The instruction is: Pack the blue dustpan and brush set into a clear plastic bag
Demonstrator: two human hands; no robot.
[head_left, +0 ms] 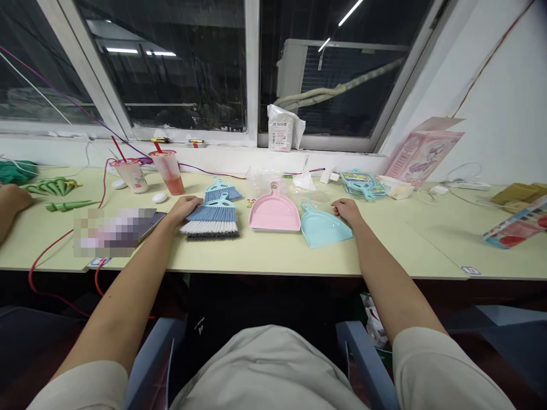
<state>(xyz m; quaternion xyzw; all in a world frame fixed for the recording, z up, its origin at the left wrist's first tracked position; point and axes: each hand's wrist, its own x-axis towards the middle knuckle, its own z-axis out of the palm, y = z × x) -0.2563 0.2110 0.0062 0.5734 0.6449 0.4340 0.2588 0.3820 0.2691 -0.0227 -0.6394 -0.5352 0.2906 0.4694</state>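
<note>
My left hand (186,207) rests on the table with its fingers curled in, right beside a small hand brush (213,213) with a light blue head and blue, white and black bristles. Whether the fingertips touch the brush I cannot tell. Behind it lies a second blue hand brush (224,192). A pink dustpan (274,212) sits in the middle, apparently stacked on a light blue one. To its right is a turquoise dustpan (323,226), lying at an angle. My right hand (347,210) is loosely closed on the table at that dustpan's right edge, holding nothing visible.
Two drink cups (168,175) with red straws stand back left, near a blurred phone-like item (115,232). Another person's hand (15,199) is at far left by green clips. Packaged turquoise items (363,185), a pink box (423,152) and yellow pieces (519,196) lie right.
</note>
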